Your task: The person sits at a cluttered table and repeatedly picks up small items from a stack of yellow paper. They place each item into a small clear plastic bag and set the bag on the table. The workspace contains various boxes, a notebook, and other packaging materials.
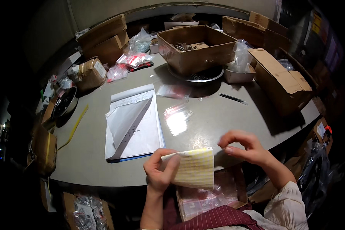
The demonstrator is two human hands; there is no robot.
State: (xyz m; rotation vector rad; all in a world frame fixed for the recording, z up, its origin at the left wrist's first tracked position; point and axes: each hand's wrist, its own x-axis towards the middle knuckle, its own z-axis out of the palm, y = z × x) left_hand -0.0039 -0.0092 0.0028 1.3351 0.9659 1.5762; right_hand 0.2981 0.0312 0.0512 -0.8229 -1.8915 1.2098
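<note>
My left hand [161, 170] is closed on a sheet of yellow stickers [193, 168], thumb on top, holding it up by its left side at the table's near edge. The sheet is ruled into rows of small labels. To the right of the sheet, apart from it, hovers my right hand [247, 147]. Its fingers are curled with thumb and forefinger close together; whatever is between them is too small to make out. Beyond the sheet lie small clear zip bags [177, 118]. Left of these rests a paper pad [142, 140] with its top page folded over.
A cardboard box of metal parts [197, 57] sits over a metal bowl [197, 78] at the back. Below my hands is an open box of small bags [203, 203]. A pen [233, 99] lies right; a yellow strap [74, 126] and a dark-filled bowl [67, 101] are left.
</note>
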